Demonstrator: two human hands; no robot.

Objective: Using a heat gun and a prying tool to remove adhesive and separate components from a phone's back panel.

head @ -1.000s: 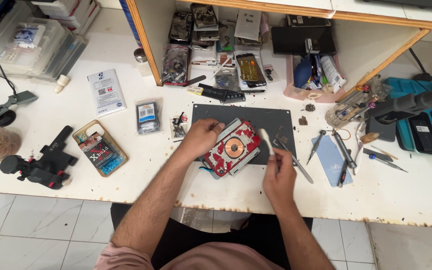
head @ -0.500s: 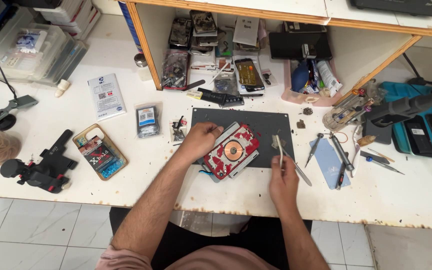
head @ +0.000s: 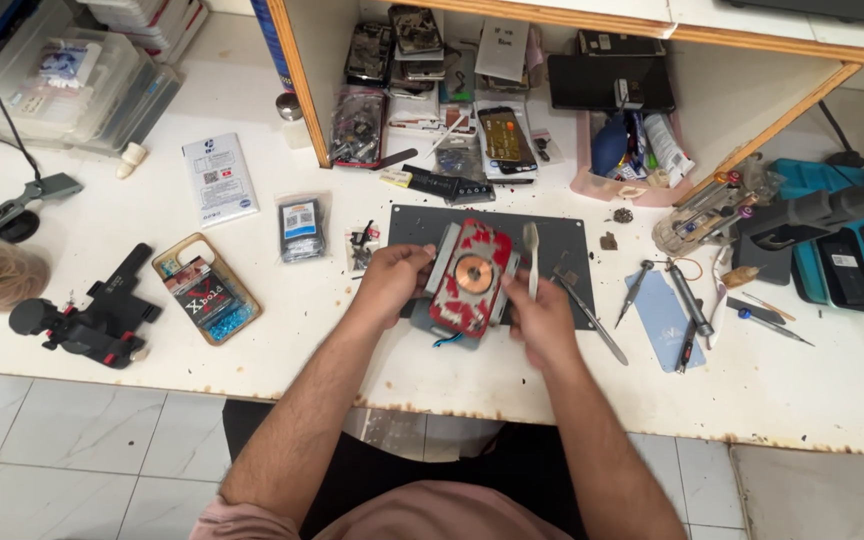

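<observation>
Two hands meet over my white workbench (head: 252, 330), above the dark grey mat (head: 562, 235) lying near its middle. On that mat sits the opened phone (head: 472, 278), red inside with a copper coil, gripped along its left edge by my left hand (head: 392, 283). My right hand (head: 540, 322) pinches a slim metal pry tool (head: 530, 255) just right of it.
</observation>
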